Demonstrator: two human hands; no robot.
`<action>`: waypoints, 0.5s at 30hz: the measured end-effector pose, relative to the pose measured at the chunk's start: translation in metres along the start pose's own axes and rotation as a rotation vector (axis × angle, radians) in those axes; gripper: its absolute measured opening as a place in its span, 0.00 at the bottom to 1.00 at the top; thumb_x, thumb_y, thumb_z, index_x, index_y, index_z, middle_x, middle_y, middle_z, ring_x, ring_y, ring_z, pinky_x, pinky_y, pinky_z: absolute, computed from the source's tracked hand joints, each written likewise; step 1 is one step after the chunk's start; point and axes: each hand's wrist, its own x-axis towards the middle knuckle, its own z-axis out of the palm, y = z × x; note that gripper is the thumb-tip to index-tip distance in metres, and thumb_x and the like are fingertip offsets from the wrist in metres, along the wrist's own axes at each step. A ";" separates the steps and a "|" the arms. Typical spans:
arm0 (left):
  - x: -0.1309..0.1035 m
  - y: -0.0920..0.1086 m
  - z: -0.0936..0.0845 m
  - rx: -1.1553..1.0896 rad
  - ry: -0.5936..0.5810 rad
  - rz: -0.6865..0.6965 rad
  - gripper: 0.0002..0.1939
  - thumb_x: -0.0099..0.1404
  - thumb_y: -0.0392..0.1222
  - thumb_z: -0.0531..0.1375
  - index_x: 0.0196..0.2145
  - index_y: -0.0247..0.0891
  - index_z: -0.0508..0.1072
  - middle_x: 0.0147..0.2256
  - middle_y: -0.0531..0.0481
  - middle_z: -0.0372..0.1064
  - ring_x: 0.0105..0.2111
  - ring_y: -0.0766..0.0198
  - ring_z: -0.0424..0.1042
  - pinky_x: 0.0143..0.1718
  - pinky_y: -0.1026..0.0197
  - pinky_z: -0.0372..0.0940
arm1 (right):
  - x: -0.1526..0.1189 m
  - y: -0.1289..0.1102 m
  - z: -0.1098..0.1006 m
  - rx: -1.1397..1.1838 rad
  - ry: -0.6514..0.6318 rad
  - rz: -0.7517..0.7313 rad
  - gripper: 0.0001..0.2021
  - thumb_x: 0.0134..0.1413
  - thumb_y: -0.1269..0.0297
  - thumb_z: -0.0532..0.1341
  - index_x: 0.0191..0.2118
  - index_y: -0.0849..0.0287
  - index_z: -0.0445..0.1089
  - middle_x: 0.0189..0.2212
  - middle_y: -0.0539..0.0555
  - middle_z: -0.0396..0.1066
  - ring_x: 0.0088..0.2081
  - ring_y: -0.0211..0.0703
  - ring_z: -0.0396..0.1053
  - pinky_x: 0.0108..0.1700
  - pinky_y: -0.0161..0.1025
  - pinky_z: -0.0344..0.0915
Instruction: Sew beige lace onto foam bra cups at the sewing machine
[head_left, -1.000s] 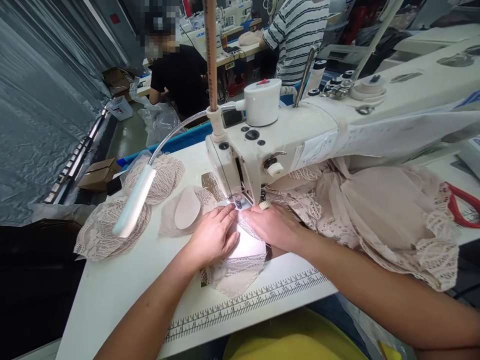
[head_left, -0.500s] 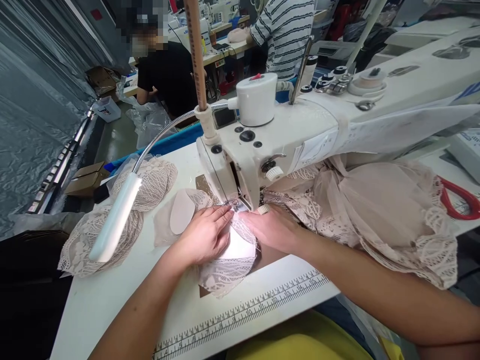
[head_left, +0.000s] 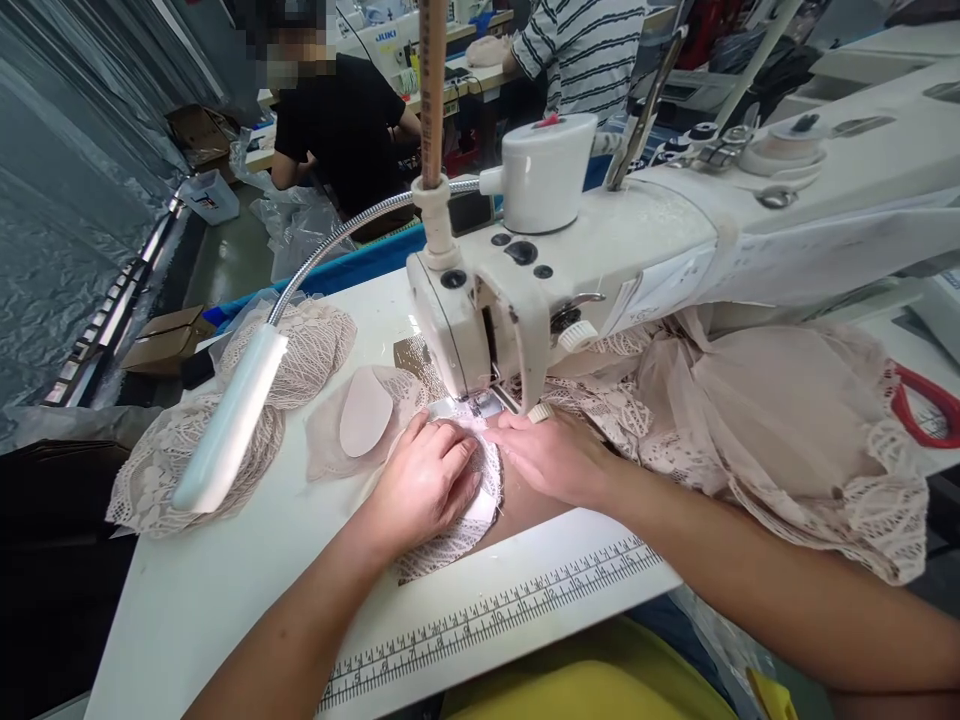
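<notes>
Lace [head_left: 491, 485] lies under the left hand [head_left: 427, 480], beneath loosely curved, unclenched fingers; the right hand [head_left: 559, 455], fingers outstretched, rests beside its edge.

White table [head_left: 202, 590]: lace piles [head_left: 315, 345] left, ruler strip [head_left: 480, 622] along near edge.

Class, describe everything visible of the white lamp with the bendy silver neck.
The slender, rounded white lamp head looks like smooth plastic, its right edge brightly lit. A ribbed, silvery metal-looking neck arches behind a brown upright rod to a white, cup-shaped housing atop the off-white sewing machine. The head slants down over beige lace pieces; contact is unclear. No hand holds it.
</notes>
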 end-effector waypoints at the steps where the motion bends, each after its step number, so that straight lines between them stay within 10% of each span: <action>1: -0.001 0.000 0.001 -0.001 0.006 0.001 0.15 0.66 0.42 0.52 0.48 0.35 0.69 0.39 0.42 0.69 0.39 0.55 0.68 0.55 0.42 0.55 | 0.000 0.000 0.000 -0.006 -0.006 -0.007 0.13 0.58 0.71 0.52 0.41 0.55 0.74 0.30 0.52 0.71 0.30 0.39 0.61 0.30 0.36 0.51; 15: 0.002 -0.010 0.001 0.009 0.046 -0.037 0.15 0.65 0.41 0.53 0.46 0.33 0.71 0.40 0.41 0.69 0.40 0.55 0.66 0.51 0.46 0.60 | 0.004 -0.004 0.001 -0.077 -0.032 0.068 0.16 0.57 0.71 0.52 0.46 0.55 0.73 0.32 0.53 0.70 0.28 0.39 0.59 0.28 0.36 0.50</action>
